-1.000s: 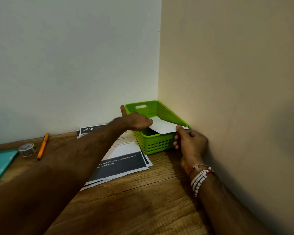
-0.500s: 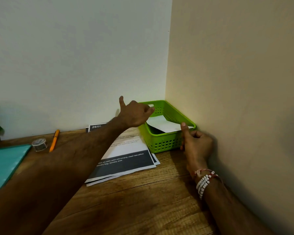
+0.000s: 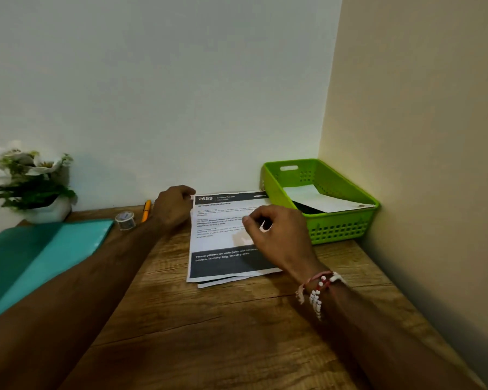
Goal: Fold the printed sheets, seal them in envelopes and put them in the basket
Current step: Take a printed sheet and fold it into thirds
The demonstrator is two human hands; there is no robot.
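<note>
A green basket (image 3: 341, 229) stands in the desk's back right corner with a white envelope (image 3: 321, 199) lying in it. A small stack of printed sheets (image 3: 223, 243) headed "2659" lies flat on the wooden desk left of the basket. My left hand (image 3: 172, 206) sits at the stack's top left corner, fingers curled, touching the paper edge. My right hand (image 3: 276, 235) hovers over the right side of the top sheet with fingers bent and thumb and forefinger close together; I cannot tell whether they pinch the sheet.
A teal folder (image 3: 40, 254) lies at the left. A small tape roll (image 3: 126, 220) and an orange pen (image 3: 146, 211) rest near the back wall. A white pot of flowers (image 3: 37, 187) stands at the far left. Walls close the back and right.
Both hands have left the basket and moved left onto the printed sheets. The envelope now lies alone in the basket. The view has shifted left.
</note>
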